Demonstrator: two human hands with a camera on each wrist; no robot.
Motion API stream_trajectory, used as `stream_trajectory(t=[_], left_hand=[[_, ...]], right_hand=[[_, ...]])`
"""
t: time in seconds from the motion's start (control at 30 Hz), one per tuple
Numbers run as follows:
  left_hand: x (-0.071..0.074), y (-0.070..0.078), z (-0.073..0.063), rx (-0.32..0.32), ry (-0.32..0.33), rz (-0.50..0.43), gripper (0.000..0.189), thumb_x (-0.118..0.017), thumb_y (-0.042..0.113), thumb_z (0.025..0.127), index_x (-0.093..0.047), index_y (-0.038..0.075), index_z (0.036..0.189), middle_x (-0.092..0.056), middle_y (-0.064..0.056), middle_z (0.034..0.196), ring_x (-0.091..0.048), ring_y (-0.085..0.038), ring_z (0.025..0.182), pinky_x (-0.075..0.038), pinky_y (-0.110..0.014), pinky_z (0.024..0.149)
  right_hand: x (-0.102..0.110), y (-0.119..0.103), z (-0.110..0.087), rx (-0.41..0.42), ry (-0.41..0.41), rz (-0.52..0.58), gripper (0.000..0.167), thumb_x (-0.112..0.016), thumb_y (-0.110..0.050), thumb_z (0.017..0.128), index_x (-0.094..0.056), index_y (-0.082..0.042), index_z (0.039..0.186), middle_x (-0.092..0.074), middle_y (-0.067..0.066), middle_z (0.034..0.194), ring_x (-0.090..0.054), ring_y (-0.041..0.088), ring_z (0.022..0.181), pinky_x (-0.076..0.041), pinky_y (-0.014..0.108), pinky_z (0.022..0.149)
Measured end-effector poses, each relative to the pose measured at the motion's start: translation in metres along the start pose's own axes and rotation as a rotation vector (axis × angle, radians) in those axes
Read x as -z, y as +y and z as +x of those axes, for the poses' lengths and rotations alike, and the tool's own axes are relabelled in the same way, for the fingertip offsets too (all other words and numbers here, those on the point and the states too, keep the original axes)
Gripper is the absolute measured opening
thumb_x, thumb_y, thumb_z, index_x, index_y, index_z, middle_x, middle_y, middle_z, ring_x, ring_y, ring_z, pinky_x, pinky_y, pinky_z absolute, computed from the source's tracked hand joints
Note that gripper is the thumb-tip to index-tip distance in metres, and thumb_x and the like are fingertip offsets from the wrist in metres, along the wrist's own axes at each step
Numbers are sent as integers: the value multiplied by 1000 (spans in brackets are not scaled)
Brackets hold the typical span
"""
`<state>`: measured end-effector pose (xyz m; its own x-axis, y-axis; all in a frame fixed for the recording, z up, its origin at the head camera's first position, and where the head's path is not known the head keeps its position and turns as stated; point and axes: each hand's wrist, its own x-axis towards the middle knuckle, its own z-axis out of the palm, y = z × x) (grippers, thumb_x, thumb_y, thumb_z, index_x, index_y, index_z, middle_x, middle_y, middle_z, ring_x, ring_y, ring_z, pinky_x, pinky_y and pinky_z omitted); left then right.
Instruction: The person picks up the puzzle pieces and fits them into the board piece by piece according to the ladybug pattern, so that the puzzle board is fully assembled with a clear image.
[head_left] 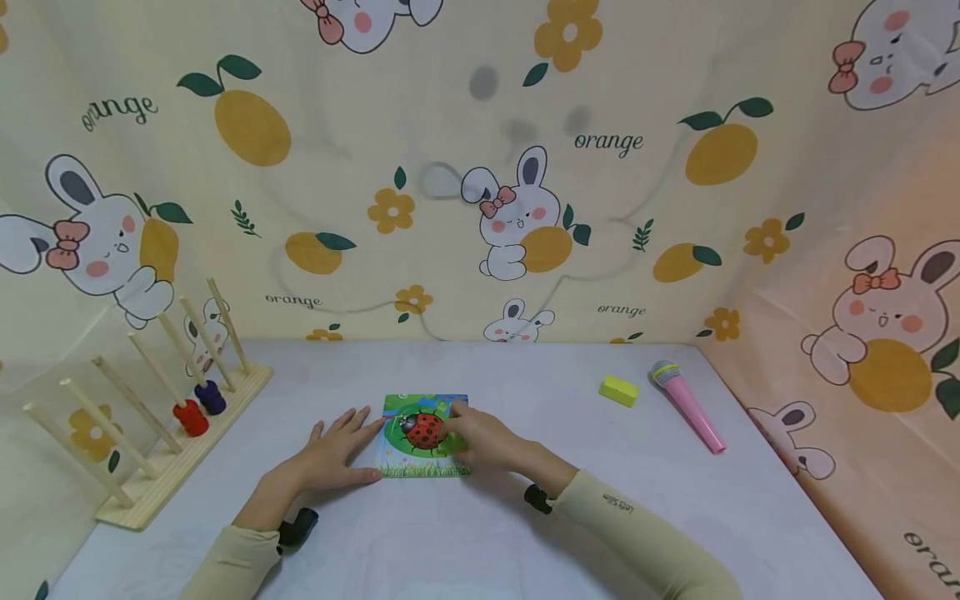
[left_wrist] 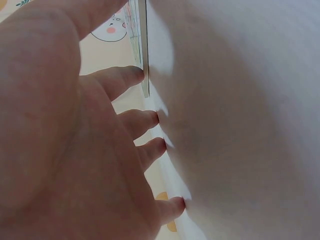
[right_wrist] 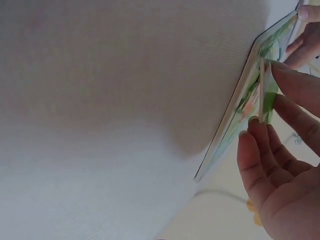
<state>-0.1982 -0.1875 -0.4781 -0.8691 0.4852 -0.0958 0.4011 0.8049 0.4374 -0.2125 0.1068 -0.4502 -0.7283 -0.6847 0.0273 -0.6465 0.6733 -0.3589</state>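
Note:
A square ladybug picture puzzle (head_left: 426, 430) lies on the table between the hands, bright green and blue with grass along its near edge. My left hand (head_left: 333, 457) rests spread at the puzzle's left side, thumb and index fingertip at its edge. In the left wrist view the puzzle's thin edge (left_wrist: 144, 50) meets a fingertip, while other fingertips touch the table. Over the puzzle's right part, my right hand (head_left: 486, 437) pinches a thin, flat puzzle piece (right_wrist: 268, 95) between thumb and fingers. The piece stands tilted against the board; its lower contact is hard to make out.
At the left stands a wooden peg rack (head_left: 195, 462) with several upright rods, bearing red beads (head_left: 191, 418) and purple beads (head_left: 210, 398). A yellow block (head_left: 618, 390) and a pink toy microphone (head_left: 690, 408) lie at the right. A printed curtain (head_left: 450, 108) hangs behind the table.

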Motion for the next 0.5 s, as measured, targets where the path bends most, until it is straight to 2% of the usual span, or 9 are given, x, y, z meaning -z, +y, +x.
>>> stream_trajectory(t=[0.5], left_hand=[[5,6,-4,3,-6,-1,89,-72,55,85,-38,10,154,-23,-25,160,-15,-50,147,-6,-80,105]], right_hand=[[-1,-3,0,-25,-44,17,33,-84,-12,81,-72,-8,111,-51,2,104,-45,9,79,-40,21,66]])
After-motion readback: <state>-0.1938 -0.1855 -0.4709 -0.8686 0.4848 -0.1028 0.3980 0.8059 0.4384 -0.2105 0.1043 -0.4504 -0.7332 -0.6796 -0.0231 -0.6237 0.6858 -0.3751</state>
